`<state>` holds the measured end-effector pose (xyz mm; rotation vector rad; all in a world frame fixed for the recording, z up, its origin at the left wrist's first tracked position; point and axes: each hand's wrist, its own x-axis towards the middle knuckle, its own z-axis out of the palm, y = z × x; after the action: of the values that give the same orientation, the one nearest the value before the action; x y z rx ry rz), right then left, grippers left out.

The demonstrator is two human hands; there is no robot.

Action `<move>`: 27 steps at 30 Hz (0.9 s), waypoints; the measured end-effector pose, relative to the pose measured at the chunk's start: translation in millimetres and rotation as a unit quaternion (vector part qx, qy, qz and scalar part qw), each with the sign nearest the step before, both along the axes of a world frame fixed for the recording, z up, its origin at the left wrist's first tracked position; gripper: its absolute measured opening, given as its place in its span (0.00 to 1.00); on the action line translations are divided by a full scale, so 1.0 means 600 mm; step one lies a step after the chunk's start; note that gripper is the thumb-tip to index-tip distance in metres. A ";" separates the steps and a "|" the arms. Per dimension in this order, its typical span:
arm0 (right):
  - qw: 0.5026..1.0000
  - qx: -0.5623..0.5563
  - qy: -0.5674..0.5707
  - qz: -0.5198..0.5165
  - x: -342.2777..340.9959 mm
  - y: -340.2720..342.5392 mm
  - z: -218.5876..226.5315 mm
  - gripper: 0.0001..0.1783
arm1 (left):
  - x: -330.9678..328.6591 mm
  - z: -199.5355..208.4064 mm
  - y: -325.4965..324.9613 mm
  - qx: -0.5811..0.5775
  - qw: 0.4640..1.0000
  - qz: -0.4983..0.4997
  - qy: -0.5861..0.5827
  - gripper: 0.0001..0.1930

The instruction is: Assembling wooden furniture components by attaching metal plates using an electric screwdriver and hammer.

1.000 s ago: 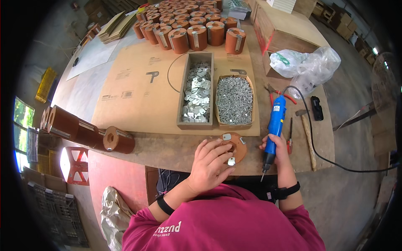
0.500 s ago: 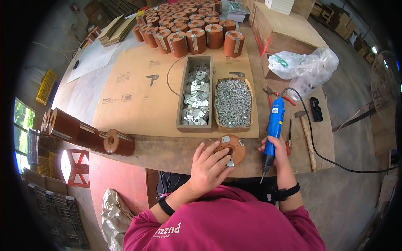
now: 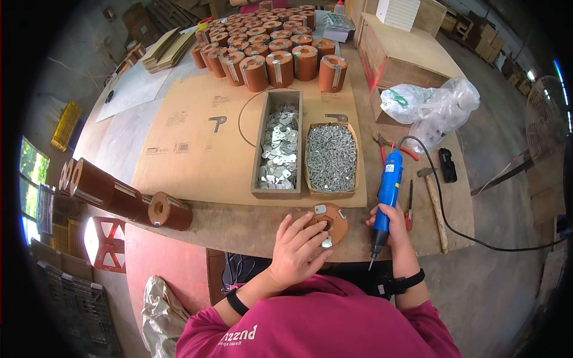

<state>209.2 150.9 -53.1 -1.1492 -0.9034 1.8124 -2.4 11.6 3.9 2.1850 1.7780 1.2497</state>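
My left hand (image 3: pixel 296 247) rests on the left side of a brown cylinder (image 3: pixel 338 225) at the table's front edge, its fingers stretched out and partly covering the center hole. On the cylinder's top face lie small silvery metal plates, one (image 3: pixel 320 209) at the far side and one (image 3: pixel 326 243) close to my thumb. To the right, my right hand (image 3: pixel 389 223) is wrapped round a blue electric screwdriver (image 3: pixel 390 184). Its bit points down past the table edge, apart from the cylinder.
Beyond the cylinder stand a long box of metal plates (image 3: pixel 256 164) and a carton of screws (image 3: pixel 331 158). Pliers (image 3: pixel 382 143), a red-handled screwdriver (image 3: pixel 409 218) and a hammer (image 3: pixel 437 209) lie at right. A black cord (image 3: pixel 444 206) runs rightward. Many cylinders (image 3: pixel 279 68) fill the back.
The whole view has shifted slightly, so the table things appear a little lower. Both hands keep nearly the same places, the left on the cylinder and the right round the electric screwdriver.
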 end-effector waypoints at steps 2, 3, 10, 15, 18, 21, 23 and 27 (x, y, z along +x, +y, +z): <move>1.000 -0.002 -0.003 0.000 0.000 -0.001 0.000 0.20 | -0.002 -0.004 -0.002 0.003 1.000 -0.002 0.004 0.15; 1.000 0.000 0.002 0.001 -0.003 -0.002 0.003 0.20 | -0.004 -0.006 -0.002 0.006 1.000 -0.004 0.010 0.15; 1.000 0.000 -0.005 -0.004 0.005 0.001 -0.005 0.20 | 0.000 -0.012 0.001 0.011 1.000 -0.006 -0.024 0.16; 1.000 0.000 -0.010 0.004 -0.002 0.000 0.002 0.20 | -0.004 -0.016 0.002 0.011 1.000 -0.009 -0.006 0.19; 1.000 0.004 -0.011 0.007 0.000 0.002 -0.001 0.20 | -0.008 0.000 0.001 0.020 0.999 -0.018 -0.027 0.23; 1.000 0.005 -0.004 0.006 -0.003 0.001 0.001 0.20 | -0.030 0.022 0.011 0.091 0.995 -0.023 -0.043 0.26; 1.000 0.006 0.009 0.001 -0.005 0.005 0.002 0.20 | -0.050 0.044 0.036 0.146 0.986 -0.004 -0.078 0.22; 1.000 0.001 0.014 0.001 0.001 0.001 -0.001 0.19 | -0.081 0.067 0.114 0.181 0.978 0.063 -0.079 0.17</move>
<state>209.6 151.3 -53.7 -1.1206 -0.8903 1.8237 -51.0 79.9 43.8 2.0870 1.7642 1.8480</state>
